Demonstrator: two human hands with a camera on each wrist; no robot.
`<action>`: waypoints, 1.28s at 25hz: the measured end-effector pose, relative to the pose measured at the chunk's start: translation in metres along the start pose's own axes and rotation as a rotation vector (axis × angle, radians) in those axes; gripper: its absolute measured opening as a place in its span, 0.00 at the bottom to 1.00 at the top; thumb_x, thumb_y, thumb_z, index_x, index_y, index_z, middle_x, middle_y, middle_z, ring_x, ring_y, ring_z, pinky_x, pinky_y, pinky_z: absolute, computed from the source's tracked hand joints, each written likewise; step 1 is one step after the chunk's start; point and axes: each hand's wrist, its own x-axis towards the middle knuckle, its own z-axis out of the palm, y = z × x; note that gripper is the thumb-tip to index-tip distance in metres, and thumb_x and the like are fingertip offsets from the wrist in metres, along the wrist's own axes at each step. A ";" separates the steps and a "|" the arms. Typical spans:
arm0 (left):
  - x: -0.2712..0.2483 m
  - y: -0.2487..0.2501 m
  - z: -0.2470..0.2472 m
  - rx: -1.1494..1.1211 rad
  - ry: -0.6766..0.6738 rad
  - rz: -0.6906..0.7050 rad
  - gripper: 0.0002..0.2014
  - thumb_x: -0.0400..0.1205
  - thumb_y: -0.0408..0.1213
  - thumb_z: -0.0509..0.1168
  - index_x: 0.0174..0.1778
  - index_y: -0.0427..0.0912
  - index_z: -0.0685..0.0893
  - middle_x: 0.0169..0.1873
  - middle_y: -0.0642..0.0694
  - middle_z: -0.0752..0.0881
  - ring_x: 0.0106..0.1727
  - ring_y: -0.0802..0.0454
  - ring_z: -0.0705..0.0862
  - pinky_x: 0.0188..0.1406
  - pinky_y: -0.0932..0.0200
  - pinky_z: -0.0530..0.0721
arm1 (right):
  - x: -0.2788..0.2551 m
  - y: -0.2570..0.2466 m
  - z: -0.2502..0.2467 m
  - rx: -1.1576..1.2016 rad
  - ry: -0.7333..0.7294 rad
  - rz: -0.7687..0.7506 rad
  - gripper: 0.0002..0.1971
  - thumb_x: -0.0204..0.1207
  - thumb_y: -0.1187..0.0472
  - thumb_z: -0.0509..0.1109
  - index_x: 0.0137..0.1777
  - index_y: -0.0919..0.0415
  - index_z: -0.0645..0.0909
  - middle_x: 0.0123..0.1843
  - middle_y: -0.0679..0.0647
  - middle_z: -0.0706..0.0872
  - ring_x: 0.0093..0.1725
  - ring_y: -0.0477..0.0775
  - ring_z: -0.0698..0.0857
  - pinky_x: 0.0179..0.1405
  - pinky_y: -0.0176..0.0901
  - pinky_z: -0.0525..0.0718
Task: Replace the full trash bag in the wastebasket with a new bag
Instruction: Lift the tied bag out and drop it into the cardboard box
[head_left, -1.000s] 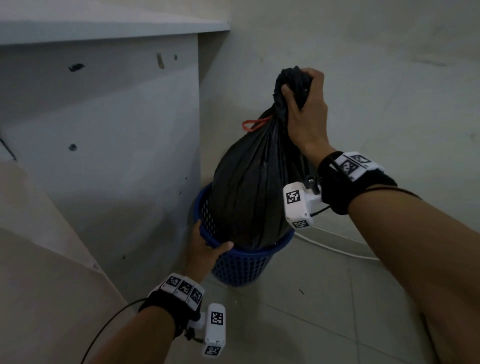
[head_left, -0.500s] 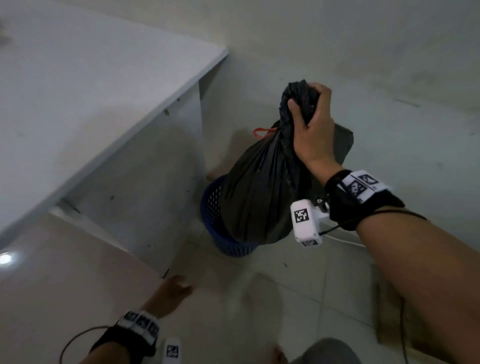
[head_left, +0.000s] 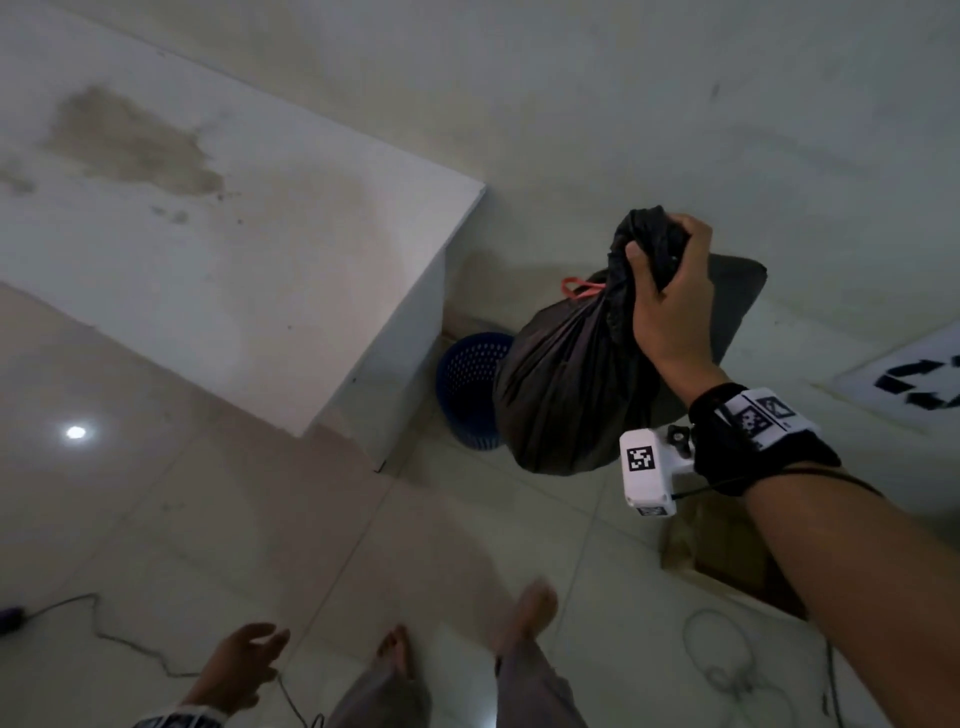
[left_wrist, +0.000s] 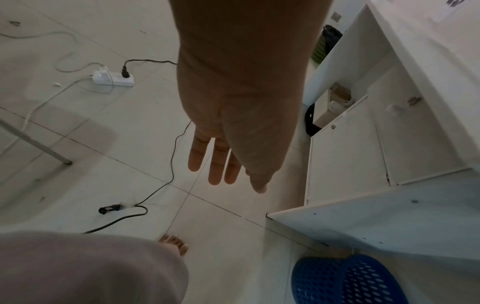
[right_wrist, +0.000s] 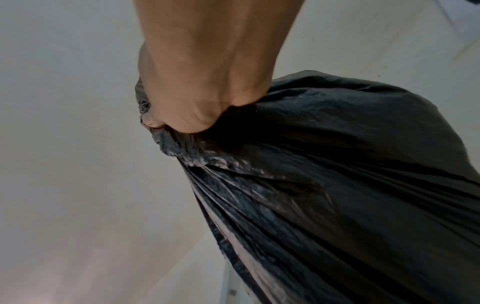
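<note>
1. Right hand (head_left: 670, 306) is fisted around the gathered neck of the black trash bag (head_left: 561, 395), fingers and thumb wrapped tight over the bunched plastic. The right wrist view shows the same grip (right_wrist: 192, 98), with the bag (right_wrist: 350, 195) hanging below the fist in taut pleats.
2. The bag hangs free in the air, bulging and full, clear of the wastebasket. A thin red tie (head_left: 582, 288) loops out at its neck, just below the grip.
3. Blue wastebasket (head_left: 467, 384) stands on the floor, a perforated plastic basket tucked in the corner between the white bench (head_left: 234, 234) and the wall. The hanging bag covers part of it in the head view. No liner shows on the visible part of its inner wall.
4. Left hand (head_left: 236, 670) is low at the person's side, holding nothing, fingers loosely spread. The left wrist view shows the fingers (left_wrist: 215, 164) straight and slightly parted above the floor tiles, well apart from the basket (left_wrist: 350, 281).
5. Two bare feet on the pale tiled floor (head_left: 156, 519), in front of the bench.
6. Other items: a white power strip (left_wrist: 114, 78) with cables trailing over the floor; a white cabinet (left_wrist: 363, 144) beside the bench; a printed black-and-white sign (head_left: 914, 384) on the wall to the right.
</note>
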 end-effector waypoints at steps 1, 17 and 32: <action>-0.009 -0.005 -0.005 -0.016 0.007 0.014 0.15 0.80 0.37 0.70 0.60 0.34 0.81 0.45 0.33 0.86 0.37 0.42 0.84 0.32 0.56 0.76 | -0.001 -0.013 -0.010 0.008 0.017 -0.006 0.22 0.83 0.52 0.65 0.68 0.68 0.69 0.53 0.48 0.80 0.47 0.38 0.79 0.45 0.21 0.74; -0.168 -0.231 0.027 -0.453 0.135 -0.128 0.15 0.84 0.40 0.65 0.62 0.35 0.79 0.51 0.33 0.84 0.47 0.39 0.82 0.43 0.50 0.76 | -0.183 -0.167 -0.046 0.263 -0.293 -0.046 0.20 0.81 0.54 0.68 0.65 0.66 0.71 0.49 0.49 0.81 0.42 0.36 0.78 0.41 0.16 0.71; -0.148 -0.325 -0.099 -0.597 0.310 -0.190 0.11 0.81 0.29 0.68 0.52 0.22 0.86 0.42 0.31 0.87 0.45 0.38 0.86 0.35 0.55 0.83 | -0.289 -0.373 0.181 0.503 -0.729 -0.073 0.18 0.81 0.55 0.69 0.65 0.64 0.70 0.56 0.56 0.86 0.50 0.48 0.85 0.45 0.25 0.80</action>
